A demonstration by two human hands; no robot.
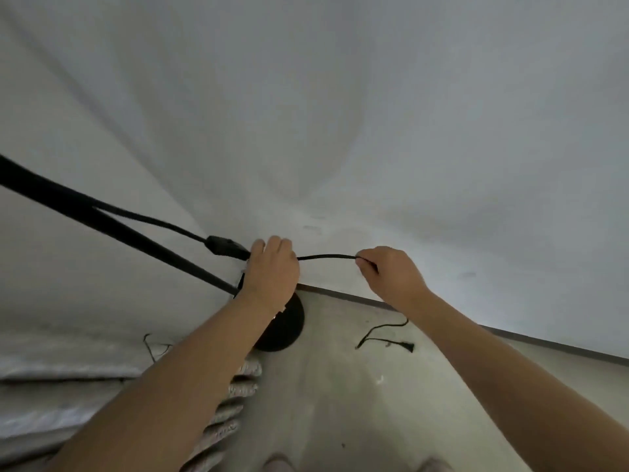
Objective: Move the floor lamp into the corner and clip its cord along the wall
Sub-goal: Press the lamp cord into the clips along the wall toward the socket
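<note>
now both hands, left hand and right hand, stretch the cord against the wall.

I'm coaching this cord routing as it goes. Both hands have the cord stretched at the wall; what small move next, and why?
Probably press the taut cord flat against the wall: left hand and right hand hold it straight just above the floor edge, but no clip is visible.

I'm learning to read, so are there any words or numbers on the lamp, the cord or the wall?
None can be read.
Inline switch on the cord: plain black, no lettering shows.
Wall: only faint smudges, no writing.
Lamp base and plug on the floor: too small and dark to show any label.
</note>
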